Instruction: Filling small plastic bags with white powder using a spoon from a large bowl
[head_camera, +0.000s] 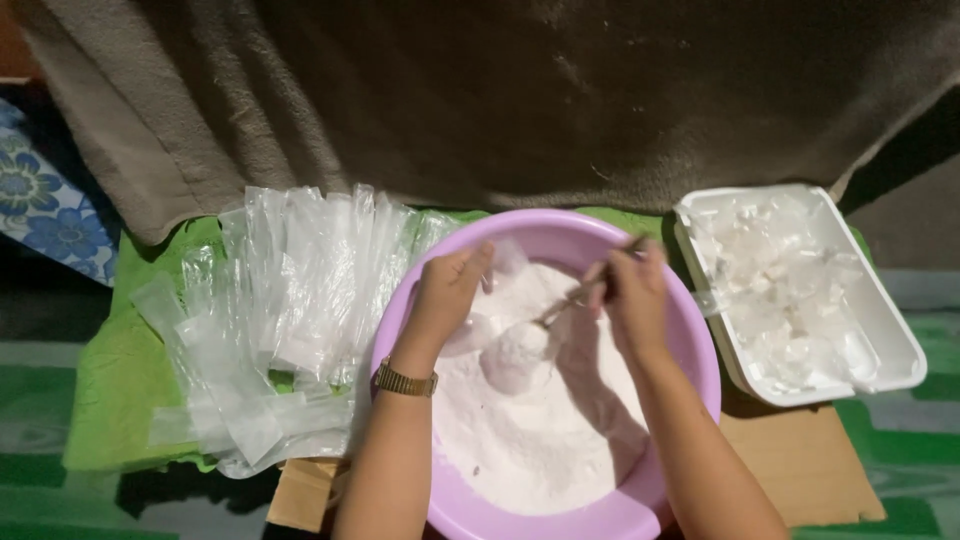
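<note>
A lilac plastic basin (560, 232) sits in the middle, filled with pale pink-white powder (545, 440). My left hand (448, 290), with a gold watch on its wrist, holds a small clear plastic bag (512, 355) that bulges with powder inside the basin. Just right of it, my right hand (632, 295) grips a spoon (560, 308) whose bowl points down toward the mouth of the bag.
Several empty clear plastic bags (285, 300) lie fanned out on a green cloth (115, 385) to the left. A white foam tray (890, 345) with filled clear packets stands at the right on brown cardboard (800, 465). A brown blanket (560, 90) lies behind.
</note>
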